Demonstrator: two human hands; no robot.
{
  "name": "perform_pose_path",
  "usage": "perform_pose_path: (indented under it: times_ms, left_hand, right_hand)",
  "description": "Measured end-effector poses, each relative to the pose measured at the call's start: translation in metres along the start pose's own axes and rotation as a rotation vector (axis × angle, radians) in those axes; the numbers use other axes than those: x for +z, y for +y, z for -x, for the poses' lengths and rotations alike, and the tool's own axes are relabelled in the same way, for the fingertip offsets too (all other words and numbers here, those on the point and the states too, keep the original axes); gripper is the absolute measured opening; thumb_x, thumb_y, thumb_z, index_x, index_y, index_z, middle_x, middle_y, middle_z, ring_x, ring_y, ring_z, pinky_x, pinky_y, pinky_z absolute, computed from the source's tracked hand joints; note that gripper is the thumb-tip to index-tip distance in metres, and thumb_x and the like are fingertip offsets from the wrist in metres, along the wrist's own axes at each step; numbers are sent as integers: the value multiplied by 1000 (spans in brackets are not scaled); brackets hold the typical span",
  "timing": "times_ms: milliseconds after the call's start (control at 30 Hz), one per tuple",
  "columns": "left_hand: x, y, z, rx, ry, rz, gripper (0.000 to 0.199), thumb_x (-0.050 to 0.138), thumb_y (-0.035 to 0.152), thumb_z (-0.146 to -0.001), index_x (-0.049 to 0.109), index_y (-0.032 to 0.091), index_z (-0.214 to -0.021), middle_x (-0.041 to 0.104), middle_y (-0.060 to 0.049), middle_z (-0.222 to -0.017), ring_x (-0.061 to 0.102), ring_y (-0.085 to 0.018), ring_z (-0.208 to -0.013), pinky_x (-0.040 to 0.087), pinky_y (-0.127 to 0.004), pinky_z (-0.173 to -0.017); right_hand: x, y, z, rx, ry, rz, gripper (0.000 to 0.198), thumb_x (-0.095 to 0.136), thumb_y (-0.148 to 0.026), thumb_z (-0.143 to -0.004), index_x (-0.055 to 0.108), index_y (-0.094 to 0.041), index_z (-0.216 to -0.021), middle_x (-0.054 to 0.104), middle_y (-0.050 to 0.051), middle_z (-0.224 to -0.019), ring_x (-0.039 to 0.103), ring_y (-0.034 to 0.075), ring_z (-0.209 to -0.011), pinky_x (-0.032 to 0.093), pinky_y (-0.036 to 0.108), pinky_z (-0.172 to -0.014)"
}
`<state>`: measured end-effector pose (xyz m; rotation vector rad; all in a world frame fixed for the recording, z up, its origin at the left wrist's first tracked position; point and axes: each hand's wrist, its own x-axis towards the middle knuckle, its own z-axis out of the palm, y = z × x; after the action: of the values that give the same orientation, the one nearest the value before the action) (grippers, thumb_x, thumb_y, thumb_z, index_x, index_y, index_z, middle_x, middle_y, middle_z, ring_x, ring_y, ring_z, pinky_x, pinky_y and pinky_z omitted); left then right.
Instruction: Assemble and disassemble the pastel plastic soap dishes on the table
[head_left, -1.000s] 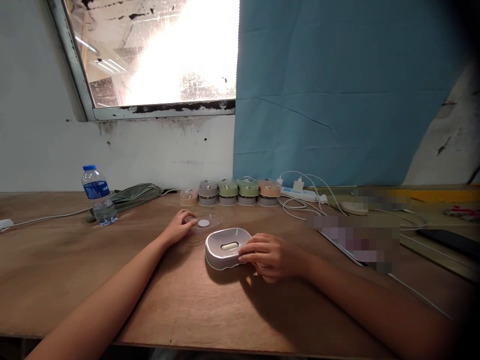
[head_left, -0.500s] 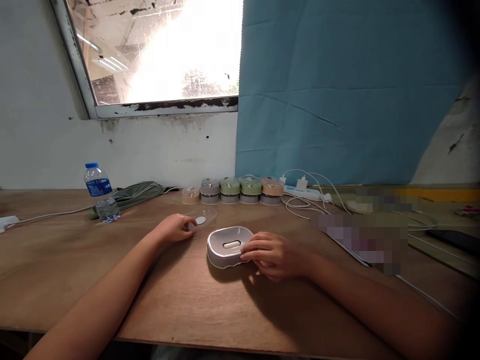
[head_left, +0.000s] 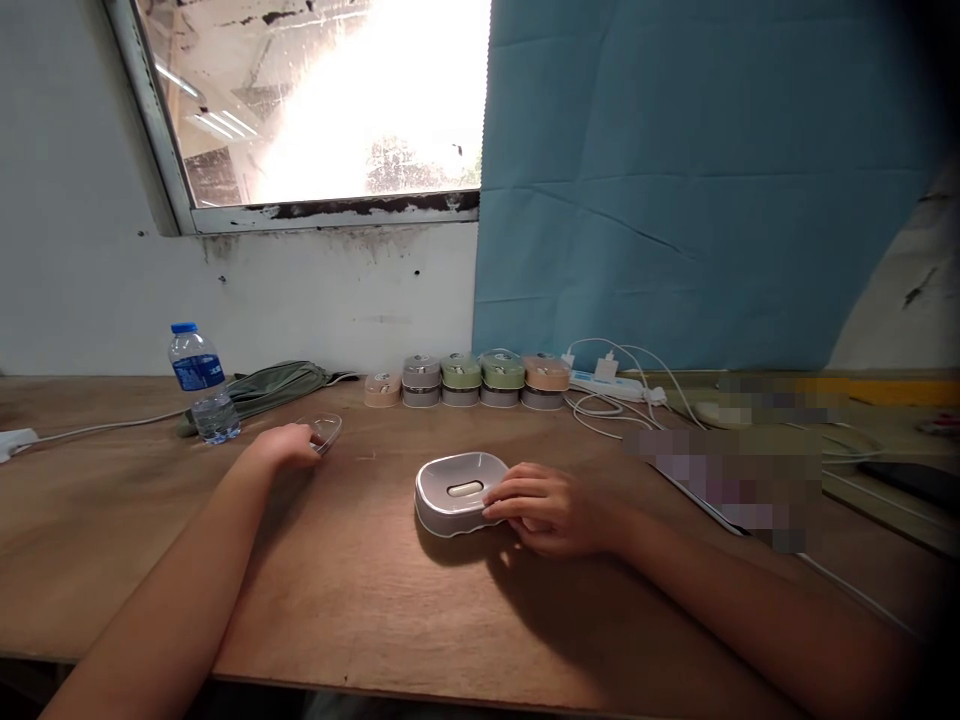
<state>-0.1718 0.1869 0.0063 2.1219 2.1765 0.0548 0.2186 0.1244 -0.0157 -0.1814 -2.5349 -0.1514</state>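
Note:
A grey, rounded soap dish [head_left: 442, 515] with a slot in its sunken top rests on the table in front of me. My right hand [head_left: 544, 508] has its fingers closed over the dish's right edge, the thumb mostly hidden. Further left, my left hand [head_left: 289, 445] grips a clear plastic lid [head_left: 330, 430] by its near side. Only the lid's far right part shows past the fingers, at table height.
Along the wall stand several two-tier soap boxes, among them a green box [head_left: 460, 375] and an orange box [head_left: 545, 378]. A water bottle [head_left: 202, 385] and a dark green cloth bag [head_left: 277, 388] are at the left. A power strip [head_left: 615, 385] with cables lies at the right.
My left hand has carried the clear lid leftward, away from the soap dish towards the bottle. My right hand and the soap dish have stayed in place.

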Motion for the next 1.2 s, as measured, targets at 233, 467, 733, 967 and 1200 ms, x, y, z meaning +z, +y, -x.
perform_pose_path:
  times_ms: [233, 467, 733, 967, 1200]
  left_hand:
    - [-5, 25, 9, 26, 135, -61, 38, 64, 41, -55, 69, 23, -88, 65, -12, -96, 56, -34, -95, 41, -40, -81]
    - [-1, 115, 58, 962, -16, 347, 43, 63, 42, -70, 60, 29, -111, 53, -4, -121, 50, -23, -109, 38, -31, -93]
    - [28, 127, 50, 1092, -65, 493, 43, 66, 31, -70, 61, 25, -112, 63, -6, -111, 56, -23, -103, 40, -34, -93]
    - [31, 124, 47, 881, 8, 800, 42, 59, 38, -75, 62, 17, -111, 68, -7, -95, 60, -19, -82, 47, -28, -73]
    - [37, 131, 50, 737, -123, 1092, 47, 63, 40, -72, 62, 14, -111, 66, -8, -101, 60, -23, -88, 48, -32, -75]
  right_hand:
    - [2, 7, 5, 159, -50, 13, 35, 54, -11, -74, 57, -16, -109, 65, 7, -99, 55, 19, -92, 45, 36, -84]
    - [4, 13, 8, 289, -56, -168, 22, 55, -18, -81, 60, -18, -103, 62, 8, -99, 53, 17, -96, 45, 35, -86]
    - [5, 15, 10, 285, -40, -98, 23, 51, -19, -84, 56, -18, -106, 59, 8, -104, 52, 18, -99, 45, 36, -88]
    - [9, 4, 5, 155, 174, 259, 24, 53, -18, -80, 55, -20, -104, 60, 7, -99, 53, 21, -98, 46, 39, -87]
    - [9, 2, -1, 147, 208, 327, 23, 48, -13, -82, 56, -21, -102, 62, 5, -93, 56, 18, -90, 49, 35, -81]
